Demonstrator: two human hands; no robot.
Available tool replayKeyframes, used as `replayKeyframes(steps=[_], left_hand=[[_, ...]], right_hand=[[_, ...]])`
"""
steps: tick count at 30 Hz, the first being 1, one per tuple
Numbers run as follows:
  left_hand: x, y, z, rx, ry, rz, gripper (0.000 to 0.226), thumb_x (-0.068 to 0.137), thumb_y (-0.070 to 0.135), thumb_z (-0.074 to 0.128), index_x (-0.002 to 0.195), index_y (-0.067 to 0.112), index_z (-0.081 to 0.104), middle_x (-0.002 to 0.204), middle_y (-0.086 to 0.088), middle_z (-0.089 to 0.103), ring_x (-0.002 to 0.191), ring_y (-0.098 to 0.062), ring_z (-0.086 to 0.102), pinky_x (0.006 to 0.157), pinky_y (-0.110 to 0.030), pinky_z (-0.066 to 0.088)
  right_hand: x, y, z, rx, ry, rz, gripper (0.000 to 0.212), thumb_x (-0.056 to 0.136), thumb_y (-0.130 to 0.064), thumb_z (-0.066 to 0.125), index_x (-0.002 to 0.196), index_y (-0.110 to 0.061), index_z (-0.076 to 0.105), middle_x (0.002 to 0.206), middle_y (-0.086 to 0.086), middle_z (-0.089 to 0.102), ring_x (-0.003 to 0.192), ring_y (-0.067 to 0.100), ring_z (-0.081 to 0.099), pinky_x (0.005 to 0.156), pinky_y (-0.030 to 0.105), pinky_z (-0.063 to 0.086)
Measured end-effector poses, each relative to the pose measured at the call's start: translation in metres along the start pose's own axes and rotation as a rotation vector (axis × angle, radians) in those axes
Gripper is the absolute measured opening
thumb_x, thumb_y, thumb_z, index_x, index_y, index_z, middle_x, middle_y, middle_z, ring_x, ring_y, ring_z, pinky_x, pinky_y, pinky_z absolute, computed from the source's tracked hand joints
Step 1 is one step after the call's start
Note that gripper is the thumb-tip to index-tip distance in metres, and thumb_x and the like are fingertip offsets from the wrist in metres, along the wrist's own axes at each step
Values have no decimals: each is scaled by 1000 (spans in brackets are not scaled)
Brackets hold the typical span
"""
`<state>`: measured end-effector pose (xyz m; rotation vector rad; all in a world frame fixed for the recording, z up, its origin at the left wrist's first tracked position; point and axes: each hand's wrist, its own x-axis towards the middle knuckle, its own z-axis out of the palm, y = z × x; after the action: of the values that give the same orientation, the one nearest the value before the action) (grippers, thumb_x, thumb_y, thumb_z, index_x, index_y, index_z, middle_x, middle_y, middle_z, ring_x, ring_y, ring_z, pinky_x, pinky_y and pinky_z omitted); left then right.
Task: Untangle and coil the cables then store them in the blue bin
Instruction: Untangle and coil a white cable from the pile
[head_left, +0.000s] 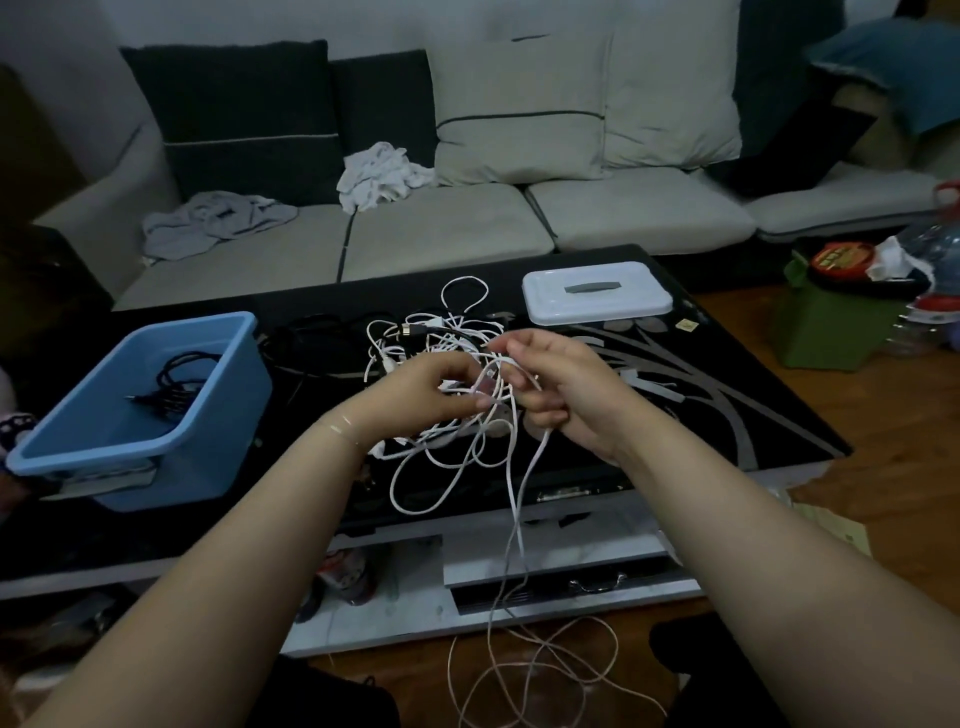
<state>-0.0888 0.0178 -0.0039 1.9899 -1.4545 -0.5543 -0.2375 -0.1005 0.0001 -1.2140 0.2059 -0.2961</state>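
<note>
grip: left hand (441, 387) and right hand (558, 395) both pinch tangled white cables (467, 441), centre frame | done: one coiled black cable (174, 387) in blue plastic bin (208, 457), left | left: white tangle plus black cables (322, 338) on counter (727, 415)

No legible text, red lid (842, 258) label — blurred, unreadable

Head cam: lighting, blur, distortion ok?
Head view: dim, bluish light; wide-angle bending toward the edges; both hands slightly soft; black cable in the blue bin and black ones on the dark table hard to separate; white cables stand out.
</note>
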Motion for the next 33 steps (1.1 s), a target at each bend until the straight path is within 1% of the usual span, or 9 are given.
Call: replayKeyframes(steps=[6, 9, 14, 19, 24, 26, 29, 31, 33], left_hand=[[0, -3, 3, 139, 324, 189, 32, 84, 16, 72, 116, 14, 66, 123, 7, 56, 116, -5, 51, 103, -22, 38], [-4, 17, 2, 132, 405, 237, 32, 82, 22, 75, 112, 17, 66, 107, 9, 63, 103, -6, 59, 90, -22, 45], [-4, 25, -4, -292, 321, -21, 4, 90, 17, 66, 90, 15, 62, 63, 2, 67, 63, -13, 67, 59, -20, 51], [2, -20, -37, -537, 771, -289, 34, 102, 32, 44, 77, 17, 61, 47, 4, 50, 42, -10, 47, 42, -17, 40], [5, -43, -70, -461, 1066, -367, 36, 100, 36, 43, 71, 23, 61, 61, 0, 47, 52, -13, 40, 47, -22, 32], [8, -47, -77, -495, 1063, -408, 27, 96, 31, 47, 77, 20, 62, 69, -5, 55, 60, -22, 52, 48, -23, 42], [2, -46, -70, -18, 934, -543, 37, 89, 20, 47, 121, 7, 59, 129, -22, 52, 120, -37, 49, 102, -38, 40], [-6, -21, -42, 217, 839, -225, 41, 94, 17, 41, 133, 7, 51, 144, -17, 40, 134, -30, 35, 114, -36, 24], [-14, 17, -6, 75, 498, 38, 45, 96, 34, 31, 127, 14, 58, 130, -4, 57, 123, -13, 49, 107, -29, 35]], right_hand=[[-8, -4, 1, -96, -10, -110, 17, 99, -6, 43, 111, -12, 53, 63, 1, 53, 39, 5, 31, 36, 16, 24], [-9, 0, 0, -215, 11, -159, 21, 99, -4, 43, 115, -12, 53, 69, 4, 59, 42, 9, 39, 40, 18, 31], [-13, -5, 0, -184, 85, -165, 18, 97, -2, 42, 102, -16, 51, 58, -3, 51, 38, 4, 27, 37, 15, 16], [-16, -13, -6, -94, 287, -197, 12, 98, -12, 47, 93, -19, 55, 51, -9, 38, 38, 3, 25, 34, 14, 18], [-21, -8, -23, -966, 346, 25, 29, 92, -37, 59, 82, -13, 70, 61, -2, 64, 62, 14, 59, 60, 26, 44], [-21, -4, -24, -1051, 323, 77, 34, 96, -38, 52, 75, -16, 69, 51, -6, 53, 57, 13, 48, 55, 25, 35], [-19, -3, -23, -1066, 338, -32, 34, 100, -32, 43, 72, -21, 58, 70, -10, 56, 67, 8, 51, 59, 21, 35], [-17, -1, -19, -1024, 297, -99, 33, 101, -29, 41, 72, -22, 54, 70, -10, 54, 63, 5, 48, 61, 25, 35], [-15, 7, -13, -889, 241, -115, 31, 102, -27, 40, 74, -20, 52, 59, -12, 49, 55, 5, 43, 59, 27, 34]])
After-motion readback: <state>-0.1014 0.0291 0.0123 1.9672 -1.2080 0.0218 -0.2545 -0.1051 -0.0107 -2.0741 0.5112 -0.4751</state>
